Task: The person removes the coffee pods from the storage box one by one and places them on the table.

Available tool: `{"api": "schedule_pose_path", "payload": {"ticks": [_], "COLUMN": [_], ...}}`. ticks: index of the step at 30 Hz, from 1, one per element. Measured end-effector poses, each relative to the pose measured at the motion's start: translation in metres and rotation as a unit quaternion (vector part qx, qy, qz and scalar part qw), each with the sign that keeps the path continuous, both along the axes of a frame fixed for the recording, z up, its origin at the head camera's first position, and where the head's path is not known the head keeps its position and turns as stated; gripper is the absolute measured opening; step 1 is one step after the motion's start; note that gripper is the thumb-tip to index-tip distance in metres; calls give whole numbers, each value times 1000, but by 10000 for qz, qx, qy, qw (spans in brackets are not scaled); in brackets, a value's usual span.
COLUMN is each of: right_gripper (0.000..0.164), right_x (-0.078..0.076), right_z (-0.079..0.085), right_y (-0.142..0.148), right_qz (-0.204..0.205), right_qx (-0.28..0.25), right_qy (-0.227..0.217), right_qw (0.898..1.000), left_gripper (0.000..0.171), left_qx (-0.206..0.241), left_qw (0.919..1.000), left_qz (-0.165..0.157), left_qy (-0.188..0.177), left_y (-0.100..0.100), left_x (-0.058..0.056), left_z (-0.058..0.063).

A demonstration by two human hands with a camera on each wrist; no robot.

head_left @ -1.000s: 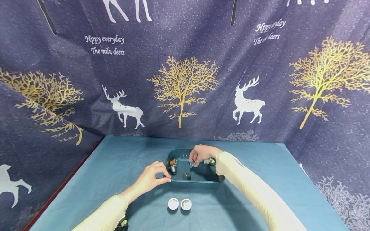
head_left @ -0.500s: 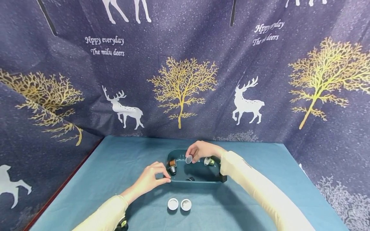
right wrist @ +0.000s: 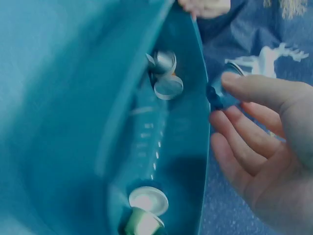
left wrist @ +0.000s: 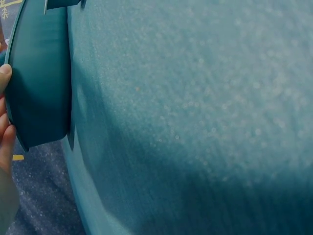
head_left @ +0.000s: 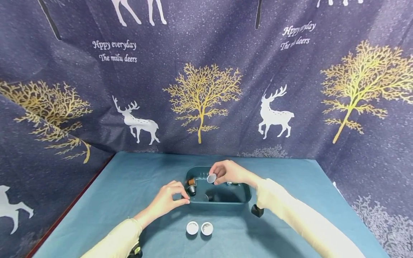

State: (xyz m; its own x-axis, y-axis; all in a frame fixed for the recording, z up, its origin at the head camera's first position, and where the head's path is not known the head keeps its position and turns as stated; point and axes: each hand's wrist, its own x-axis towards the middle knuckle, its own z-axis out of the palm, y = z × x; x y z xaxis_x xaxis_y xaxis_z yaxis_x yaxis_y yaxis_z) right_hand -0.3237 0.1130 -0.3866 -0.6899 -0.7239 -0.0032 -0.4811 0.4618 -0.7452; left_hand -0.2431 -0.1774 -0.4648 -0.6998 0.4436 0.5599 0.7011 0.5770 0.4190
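My right hand [head_left: 230,172] pinches a coffee capsule [head_left: 211,178] between thumb and fingers, above the far side of a dark teal bin [head_left: 222,205]. In the right wrist view this capsule looks blue [right wrist: 225,95], its rim tilted up. My left hand [head_left: 169,197] grips the bin's rim at its near left corner; the left wrist view has the thumb [left wrist: 5,73] against the rim. Inside the bin lie an orange capsule [head_left: 191,182], a silver-and-black one [head_left: 192,190] and a dark one [head_left: 209,197]. A green capsule [right wrist: 139,223] and a white-lidded one [right wrist: 149,200] lie at the right end.
Two white round capsules [head_left: 192,228] stand side by side on the teal tablecloth [head_left: 148,172] in front of the bin. A dark patterned curtain [head_left: 206,107] hangs behind the table. A black wrist device [head_left: 257,210] hangs under my right sleeve.
My right hand has lifted the capsule up out of the bin and turned its round face toward the head camera. The left hand stays at the bin's corner.
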Motion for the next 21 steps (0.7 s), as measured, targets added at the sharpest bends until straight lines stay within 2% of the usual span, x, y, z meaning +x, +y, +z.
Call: {"api": "schedule_pose_path", "payload": {"ticks": [4,10,17,21], "right_gripper": [34,35,40,37], "right_x": [18,43,63,73], "right_z": [0,3,2,2], "right_y": [-1,-1,5,8], "right_qz": [-205,-420,-502,-433], "right_qx": [-199,-609,-736,-860], "right_qy": [286,345,472,506], "right_qw": [9992,9967,9949,9941], "left_gripper": [15,15,16,16], "left_qx": [-6,27,21,30], "left_qw": [10000,10000,10000,10000], "left_qz": [-4,-3,-1,-25], "left_qy": [23,-7,3,32], "left_y": [0,-1,0,0], "left_x": [0,0,1,1], "left_z": [-1,0,1,1]}}
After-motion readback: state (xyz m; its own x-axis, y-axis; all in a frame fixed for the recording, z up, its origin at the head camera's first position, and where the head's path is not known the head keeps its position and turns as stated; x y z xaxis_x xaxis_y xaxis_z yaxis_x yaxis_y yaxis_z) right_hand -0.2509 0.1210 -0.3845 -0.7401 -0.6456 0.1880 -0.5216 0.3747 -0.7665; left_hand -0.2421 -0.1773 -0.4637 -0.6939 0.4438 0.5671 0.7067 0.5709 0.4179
